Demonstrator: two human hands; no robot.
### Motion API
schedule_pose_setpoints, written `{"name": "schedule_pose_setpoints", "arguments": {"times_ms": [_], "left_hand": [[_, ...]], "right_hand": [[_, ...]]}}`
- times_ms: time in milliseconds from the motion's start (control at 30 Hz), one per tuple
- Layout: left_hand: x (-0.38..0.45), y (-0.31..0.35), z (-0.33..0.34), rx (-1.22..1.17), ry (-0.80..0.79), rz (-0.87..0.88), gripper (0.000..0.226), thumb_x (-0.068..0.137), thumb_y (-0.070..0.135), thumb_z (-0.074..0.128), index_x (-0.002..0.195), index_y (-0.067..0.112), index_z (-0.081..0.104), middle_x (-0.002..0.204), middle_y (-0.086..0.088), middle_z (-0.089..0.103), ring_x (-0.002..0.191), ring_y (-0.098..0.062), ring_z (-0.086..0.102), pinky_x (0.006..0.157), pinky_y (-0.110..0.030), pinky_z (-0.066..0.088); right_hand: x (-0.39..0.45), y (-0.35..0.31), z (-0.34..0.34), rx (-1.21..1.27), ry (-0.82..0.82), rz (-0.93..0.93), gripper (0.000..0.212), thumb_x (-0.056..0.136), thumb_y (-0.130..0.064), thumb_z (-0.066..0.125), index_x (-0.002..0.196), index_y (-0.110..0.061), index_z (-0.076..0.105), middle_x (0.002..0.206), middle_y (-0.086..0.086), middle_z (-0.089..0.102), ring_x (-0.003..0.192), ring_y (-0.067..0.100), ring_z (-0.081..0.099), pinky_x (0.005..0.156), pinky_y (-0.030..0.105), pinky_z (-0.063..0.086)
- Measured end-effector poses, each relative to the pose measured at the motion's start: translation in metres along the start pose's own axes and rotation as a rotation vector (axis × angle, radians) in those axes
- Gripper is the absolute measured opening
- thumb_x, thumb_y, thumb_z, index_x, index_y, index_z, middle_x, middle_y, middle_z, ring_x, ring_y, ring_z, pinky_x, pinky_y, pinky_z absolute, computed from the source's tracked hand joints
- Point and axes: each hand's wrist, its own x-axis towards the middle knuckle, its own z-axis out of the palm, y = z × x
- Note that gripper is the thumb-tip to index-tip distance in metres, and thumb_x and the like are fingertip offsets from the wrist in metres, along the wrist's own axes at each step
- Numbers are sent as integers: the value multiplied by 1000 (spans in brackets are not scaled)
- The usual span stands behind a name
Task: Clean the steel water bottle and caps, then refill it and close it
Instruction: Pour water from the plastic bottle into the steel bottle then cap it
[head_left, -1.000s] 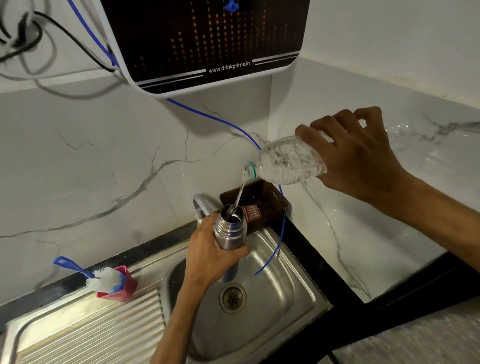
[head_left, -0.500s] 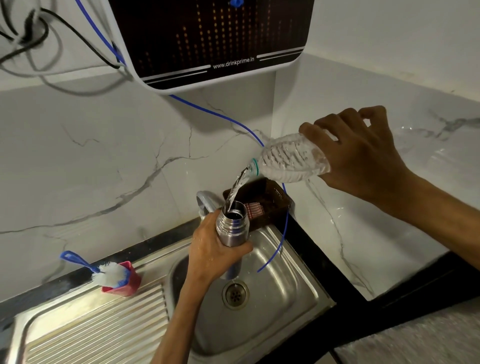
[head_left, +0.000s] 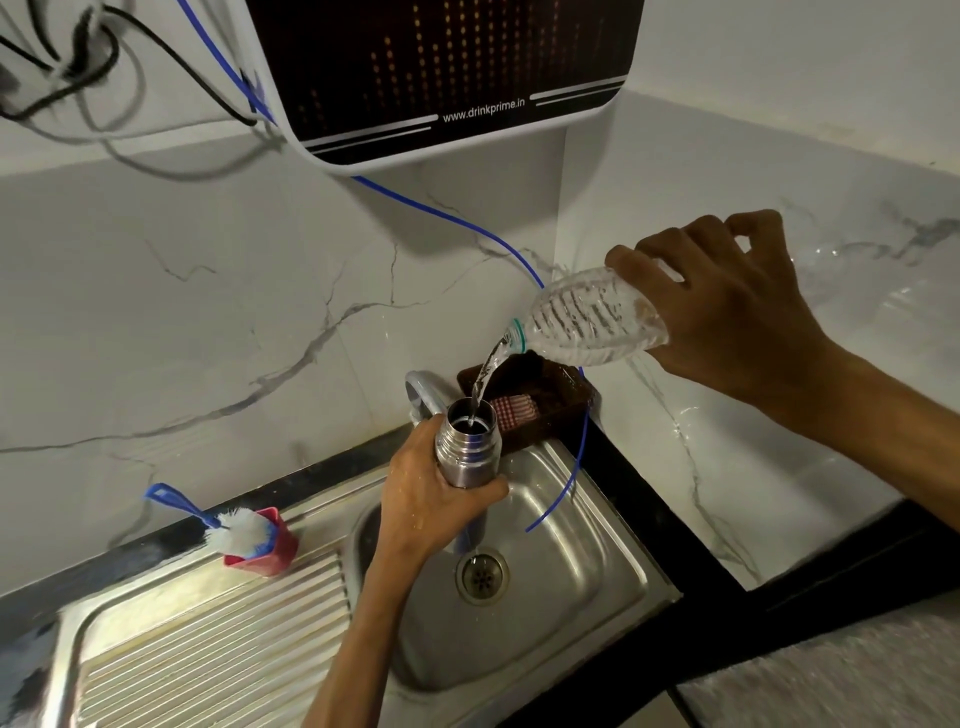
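a: so which way does the cylindrical brushed-steel water bottle (head_left: 466, 451) point?
b: upright, long axis near vertical, open threaded mouth up, over the stainless steel sink basin (head_left: 587, 551).
a: who holds it?
b: the left hand (head_left: 434, 501) grips its body, fingers wrapped round. the right hand (head_left: 727, 312) clasps a clear ribbed plastic bottle (head_left: 592, 325), tilted neck-down to the left.
a: its look?
b: ringed neck, dark inside, wet sheen; a thin stream of water (head_left: 483, 379) falls into the mouth.
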Motion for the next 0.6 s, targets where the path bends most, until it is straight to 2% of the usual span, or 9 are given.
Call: {"name": "schedule_pose_setpoints", "arguments": {"times_ms": [367,600], "left_hand": [[-9,-6,-6,3,1,-20,65,60,63,82,115,37,57,103,14,68,90,-2,66,80,-31,60],[-15,-9,-15,-5,-3,-12,63,61,57,86,114,36,58,100,16,68,89,0,66,77,-23,56]], "right_hand": [[0,-10,-6,3,-15,-1,58,85,-36,73,132,-7,56,116,19,67,101,42,63,87,52,39],[3,-22,-10,11,-43,2,61,81,-32,77,132,-8,54,116,19,67,101,42,63,87,53,39]]}}
